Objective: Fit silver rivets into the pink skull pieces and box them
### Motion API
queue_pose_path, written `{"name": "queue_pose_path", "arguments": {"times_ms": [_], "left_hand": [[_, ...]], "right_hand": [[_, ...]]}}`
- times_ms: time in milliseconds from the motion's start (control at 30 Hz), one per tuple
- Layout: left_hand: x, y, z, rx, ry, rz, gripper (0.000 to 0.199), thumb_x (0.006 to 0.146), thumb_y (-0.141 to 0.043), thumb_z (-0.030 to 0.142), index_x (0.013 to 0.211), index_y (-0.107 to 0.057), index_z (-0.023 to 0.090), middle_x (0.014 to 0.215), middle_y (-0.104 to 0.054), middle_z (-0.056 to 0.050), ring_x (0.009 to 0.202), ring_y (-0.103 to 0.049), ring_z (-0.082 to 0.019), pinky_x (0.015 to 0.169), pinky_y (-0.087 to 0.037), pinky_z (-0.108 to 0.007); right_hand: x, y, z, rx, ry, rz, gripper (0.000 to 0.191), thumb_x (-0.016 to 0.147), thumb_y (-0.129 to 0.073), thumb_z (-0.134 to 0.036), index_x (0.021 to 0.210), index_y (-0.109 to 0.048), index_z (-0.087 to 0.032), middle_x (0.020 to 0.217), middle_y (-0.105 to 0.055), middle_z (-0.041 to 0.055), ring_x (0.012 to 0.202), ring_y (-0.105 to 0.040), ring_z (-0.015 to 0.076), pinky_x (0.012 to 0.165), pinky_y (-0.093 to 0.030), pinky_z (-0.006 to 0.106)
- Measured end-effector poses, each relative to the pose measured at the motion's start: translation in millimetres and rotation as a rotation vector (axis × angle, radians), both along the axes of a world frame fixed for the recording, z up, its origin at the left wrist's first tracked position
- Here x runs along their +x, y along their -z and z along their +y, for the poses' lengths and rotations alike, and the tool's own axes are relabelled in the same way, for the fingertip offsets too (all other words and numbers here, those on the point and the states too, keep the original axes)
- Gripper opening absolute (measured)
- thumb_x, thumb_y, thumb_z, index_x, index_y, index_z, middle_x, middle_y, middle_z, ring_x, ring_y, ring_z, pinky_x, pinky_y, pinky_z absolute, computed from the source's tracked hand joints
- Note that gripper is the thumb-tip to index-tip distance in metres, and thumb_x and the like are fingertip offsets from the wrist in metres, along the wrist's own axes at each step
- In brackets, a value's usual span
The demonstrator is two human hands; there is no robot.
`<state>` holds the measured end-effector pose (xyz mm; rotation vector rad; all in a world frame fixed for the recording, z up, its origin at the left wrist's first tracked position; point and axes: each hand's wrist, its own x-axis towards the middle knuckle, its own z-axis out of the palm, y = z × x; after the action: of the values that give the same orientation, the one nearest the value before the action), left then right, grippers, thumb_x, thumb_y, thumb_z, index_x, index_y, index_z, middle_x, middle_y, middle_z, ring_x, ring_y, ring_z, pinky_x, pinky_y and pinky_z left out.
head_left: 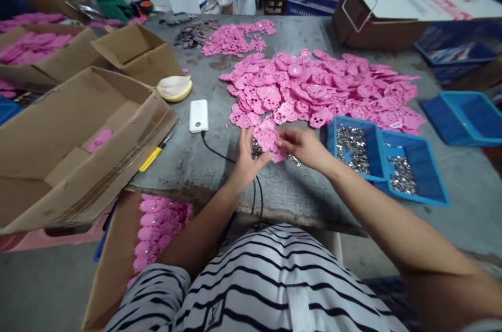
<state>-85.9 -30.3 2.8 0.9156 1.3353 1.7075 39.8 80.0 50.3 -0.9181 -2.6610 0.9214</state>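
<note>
Between my two hands a flat pink moulded piece with holes [267,139] is held over the table, near the large pile of similar pink pieces [306,81]. My left hand [249,157] has its thumb along the lower left edge of the piece and its fingers at the left. From the right, my right hand [300,145] pinches the piece's edge between thumb and fingers. Small shiny metal parts [294,160] lie on the table under and beside the hands, partly covered. Whether a metal part is also in my fingers is too small to tell.
Two blue bins [415,167] of small metal parts stand right of my hands; another blue bin [465,117] is farther right. At left are a cardboard box [74,149], a yellow cutter [151,158], and a white power bank [198,115] whose black cable runs toward me.
</note>
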Motion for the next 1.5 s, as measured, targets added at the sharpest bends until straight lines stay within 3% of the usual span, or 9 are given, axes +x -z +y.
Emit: {"name": "queue_pose_path", "arguments": {"times_ms": [100,200,267,533,767,967,1100,1300,1500], "left_hand": [[21,3.3,2,-0.121,0.124,-0.446,0.058,0.068,-0.073,0.048,0.112,-0.054,0.016,0.121,-0.063,-0.015,0.12,-0.055,-0.031,0.101,-0.044,-0.044],[30,8.0,-3,-0.24,0.055,-0.567,0.053,0.065,-0.075,0.05,0.101,-0.056,0.014,0.093,-0.072,-0.012,0.092,-0.069,-0.027,0.083,-0.054,-0.04],[29,8.2,-7,-0.267,0.027,-0.549,0.055,0.066,-0.074,0.05,0.103,-0.055,0.015,0.083,-0.071,-0.007,0.077,-0.07,-0.023,0.071,-0.056,-0.035],[26,-1.3,-9,-0.324,0.066,-0.415,0.043,0.073,-0.064,0.046,0.099,-0.047,0.017,0.069,-0.065,-0.001,0.049,-0.06,-0.013,0.034,-0.039,-0.019],[29,-3.6,-6,-0.42,0.152,-0.465,0.034,0.065,-0.051,0.02,0.096,-0.038,0.02,0.073,-0.063,0.001,0.054,-0.062,-0.016,0.037,-0.041,-0.021],[28,-5.5,-7,-0.438,0.196,-0.46,0.033,0.068,-0.053,0.022,0.099,-0.04,0.02,0.077,-0.063,0.0,0.056,-0.063,-0.016,0.04,-0.042,-0.021],[29,-3.3,-9,-0.439,0.199,-0.467,0.032,0.07,-0.055,0.023,0.099,-0.041,0.02,0.078,-0.063,0.0,0.057,-0.063,-0.015,0.042,-0.042,-0.021],[39,3.0,-7,-0.379,0.12,-0.382,0.039,0.064,-0.068,0.022,0.094,-0.043,0.019,0.08,-0.06,0.001,0.059,-0.06,-0.01,0.043,-0.042,-0.018],[49,-0.9,-9,-0.329,0.091,-0.483,0.042,0.056,-0.073,0.024,0.088,-0.046,0.017,0.071,-0.057,0.003,0.053,-0.057,-0.01,0.038,-0.038,-0.018]], "right_hand": [[17,19.5,-19,-0.354,0.14,0.203,0.025,0.087,-0.052,-0.036,0.094,-0.065,-0.016,0.073,-0.065,0.0027,0.06,-0.057,0.0152,0.06,-0.045,0.027],[41,43.5,-28,-0.156,0.454,0.148,0.017,0.083,-0.055,-0.028,0.091,-0.065,-0.017,0.081,-0.068,0.0056,0.069,-0.06,0.0179,0.065,-0.046,0.029],[55,56.2,-30,0.017,0.513,-0.003,0.014,0.082,-0.053,-0.021,0.088,-0.065,-0.018,0.087,-0.068,0.0078,0.075,-0.061,0.0198,0.068,-0.045,0.03],[67,73.1,-38,0.181,0.447,-0.238,0.018,0.085,-0.049,-0.018,0.087,-0.066,-0.019,0.093,-0.066,0.0089,0.081,-0.061,0.0213,0.07,-0.043,0.029],[48,64.5,-36,0.302,0.289,-0.372,0.023,0.092,-0.046,-0.025,0.094,-0.068,-0.02,0.099,-0.064,0.009,0.089,-0.057,0.0215,0.063,-0.037,0.028],[39,63.3,-25,0.342,0.138,-0.485,0.028,0.095,-0.037,-0.018,0.092,-0.065,-0.016,0.098,-0.063,0.012,0.092,-0.053,0.0219,0.063,-0.033,0.029],[43,64.1,-23,0.254,0.176,-0.313,0.017,0.09,-0.044,-0.017,0.088,-0.061,-0.016,0.096,-0.062,0.0125,0.09,-0.054,0.0221,0.067,-0.037,0.029],[43,59.4,-41,-0.07,0.212,0.284,0.011,0.086,-0.05,-0.022,0.075,-0.052,-0.021,0.087,-0.062,0.0049,0.084,-0.057,0.0185,0.076,-0.045,0.031],[40,56.5,-68,-0.016,0.317,0.452,0.019,0.09,-0.049,-0.028,0.075,-0.058,-0.022,0.083,-0.064,0.0048,0.08,-0.059,0.0184,0.074,-0.047,0.033]]}}
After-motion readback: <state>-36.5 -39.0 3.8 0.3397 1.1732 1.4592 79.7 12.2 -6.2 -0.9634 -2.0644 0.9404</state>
